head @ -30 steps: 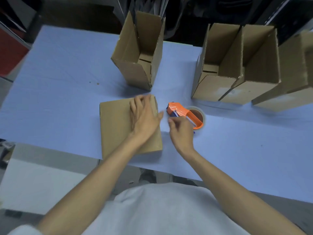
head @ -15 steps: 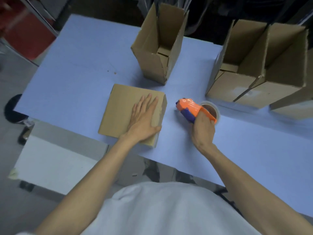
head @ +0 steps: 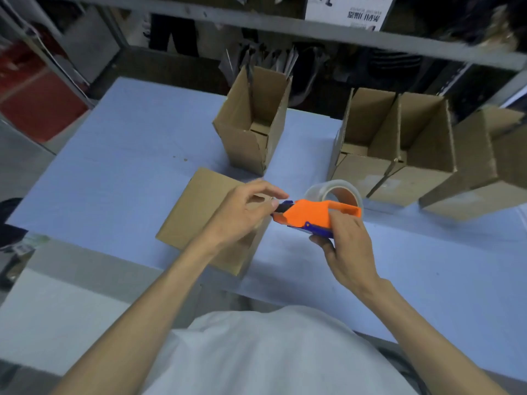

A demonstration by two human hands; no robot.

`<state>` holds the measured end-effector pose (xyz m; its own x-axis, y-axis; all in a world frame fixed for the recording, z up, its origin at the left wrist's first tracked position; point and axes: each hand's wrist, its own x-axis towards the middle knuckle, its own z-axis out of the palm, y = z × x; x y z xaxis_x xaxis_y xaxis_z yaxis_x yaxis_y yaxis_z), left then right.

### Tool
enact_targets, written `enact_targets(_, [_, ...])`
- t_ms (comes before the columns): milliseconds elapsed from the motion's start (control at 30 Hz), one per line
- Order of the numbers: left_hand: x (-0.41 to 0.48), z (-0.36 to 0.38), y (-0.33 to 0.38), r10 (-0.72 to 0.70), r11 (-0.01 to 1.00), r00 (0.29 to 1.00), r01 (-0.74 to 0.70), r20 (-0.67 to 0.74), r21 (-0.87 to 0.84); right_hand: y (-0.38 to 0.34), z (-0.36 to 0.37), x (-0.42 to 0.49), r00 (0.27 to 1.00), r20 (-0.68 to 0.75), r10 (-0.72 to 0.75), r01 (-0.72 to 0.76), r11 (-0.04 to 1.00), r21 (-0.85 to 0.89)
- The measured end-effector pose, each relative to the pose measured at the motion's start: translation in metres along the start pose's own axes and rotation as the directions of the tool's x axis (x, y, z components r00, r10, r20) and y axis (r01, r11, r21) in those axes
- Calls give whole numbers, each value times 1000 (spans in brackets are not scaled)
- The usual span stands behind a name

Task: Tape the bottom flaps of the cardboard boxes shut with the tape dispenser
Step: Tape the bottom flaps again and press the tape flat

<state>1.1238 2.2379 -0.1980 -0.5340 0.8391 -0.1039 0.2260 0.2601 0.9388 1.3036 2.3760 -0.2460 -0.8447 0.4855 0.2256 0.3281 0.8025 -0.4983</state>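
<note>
Gripping the tape dispenser (head: pixel 310 213) in our right hand (head: pixel 346 246), left hand (head: pixel 242 215) pinching its nose, we draw tape free, then lower onto the flap seam of the cardboard box (head: pixel 196 212) on the tabletop (head: pixel 114 166) below

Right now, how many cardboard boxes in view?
5. Upturned box at the near table edge; open box behind it; three more in a row at right: inner box, middle box, outer box, which the frame cuts, so more may be hidden.

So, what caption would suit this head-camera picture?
Right hand grips the tape dispenser, left hand at its tip, above a cardboard box.
</note>
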Motion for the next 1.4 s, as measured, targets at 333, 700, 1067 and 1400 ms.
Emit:
enact_targets(333, [8,-4,-4,-115,993,985,118,127,-15,11,-9,5,943,332,-15,-103,937,334])
enact_targets(700, [13,7,-23,-386,919,916,393,113,-43,-1,0,-7,940,307,148,-233,937,261])
enact_targets(1067, [13,7,-32,-445,893,894,448,-62,48,-8,7,3,986,158,59,-77,991,111])
enact_targets(1400, [12,-2,-51,-423,849,871,477,-248,226,-3,6,3,968,251,-13,-23,990,139])
